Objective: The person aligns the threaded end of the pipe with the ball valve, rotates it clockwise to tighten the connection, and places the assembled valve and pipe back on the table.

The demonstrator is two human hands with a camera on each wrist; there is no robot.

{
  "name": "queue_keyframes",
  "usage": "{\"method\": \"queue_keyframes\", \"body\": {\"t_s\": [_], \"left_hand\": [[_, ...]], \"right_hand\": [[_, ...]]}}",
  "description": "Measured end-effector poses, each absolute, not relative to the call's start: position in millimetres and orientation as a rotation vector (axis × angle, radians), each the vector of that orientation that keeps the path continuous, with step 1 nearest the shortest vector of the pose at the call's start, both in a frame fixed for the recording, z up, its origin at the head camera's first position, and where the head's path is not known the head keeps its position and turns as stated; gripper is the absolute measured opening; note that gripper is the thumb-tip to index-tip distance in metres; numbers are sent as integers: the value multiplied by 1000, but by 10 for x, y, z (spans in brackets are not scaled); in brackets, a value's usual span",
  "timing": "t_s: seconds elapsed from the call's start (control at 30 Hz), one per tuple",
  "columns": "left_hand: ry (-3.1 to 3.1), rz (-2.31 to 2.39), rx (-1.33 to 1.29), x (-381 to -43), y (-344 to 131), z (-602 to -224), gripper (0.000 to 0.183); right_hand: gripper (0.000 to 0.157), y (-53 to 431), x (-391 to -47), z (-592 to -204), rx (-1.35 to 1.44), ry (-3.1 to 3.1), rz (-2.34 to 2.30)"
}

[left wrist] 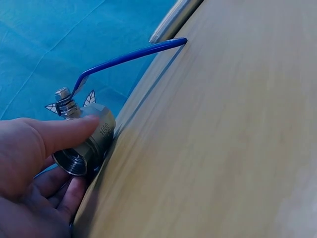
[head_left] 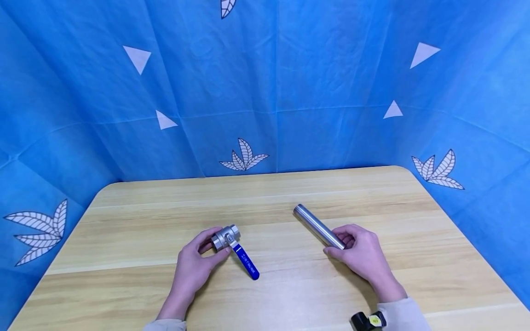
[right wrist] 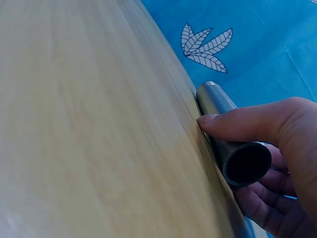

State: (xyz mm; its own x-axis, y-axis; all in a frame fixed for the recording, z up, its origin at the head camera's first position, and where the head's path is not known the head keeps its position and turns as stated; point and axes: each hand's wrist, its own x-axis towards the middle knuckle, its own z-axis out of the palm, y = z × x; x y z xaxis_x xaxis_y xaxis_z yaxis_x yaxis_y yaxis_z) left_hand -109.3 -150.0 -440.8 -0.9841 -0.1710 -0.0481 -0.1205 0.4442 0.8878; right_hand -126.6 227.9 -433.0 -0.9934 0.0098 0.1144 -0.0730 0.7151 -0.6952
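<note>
On the left of the table, my left hand (head_left: 198, 269) holds a steel ball valve (head_left: 224, 237) between thumb and fingers. Its long blue lever handle (head_left: 247, 264) points toward the front right. A threaded opening faces the camera in the left wrist view, where the thumb lies across the valve body (left wrist: 103, 134). To the right, my right hand (head_left: 366, 257) grips the near end of a smooth metal pipe (head_left: 316, 224), which slants away to the back left. From the right wrist, the hollow end of the pipe (right wrist: 229, 148) shows, thumb on one side and curled fingers on the other.
Both things are at the light wood-grain table (head_left: 281, 294), with a gap between them. A blue cloth (head_left: 314, 82) with white leaf and triangle prints hangs behind and around the table. A black device (head_left: 367, 320) sits at the right wrist.
</note>
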Motion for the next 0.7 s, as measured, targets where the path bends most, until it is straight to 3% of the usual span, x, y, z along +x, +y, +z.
{"method": "queue_keyframes", "body": {"t_s": [0.27,0.7], "left_hand": [[-2604,-1722,205,-1089,-1525,-4397,54],[-2647,-1673,224,-1080,-1513,-4395,63]], "right_hand": [[36,2276,-1265,-4345,97,-2780,1094],[38,2300,-1281,-4399,132,-2732,1074]]}}
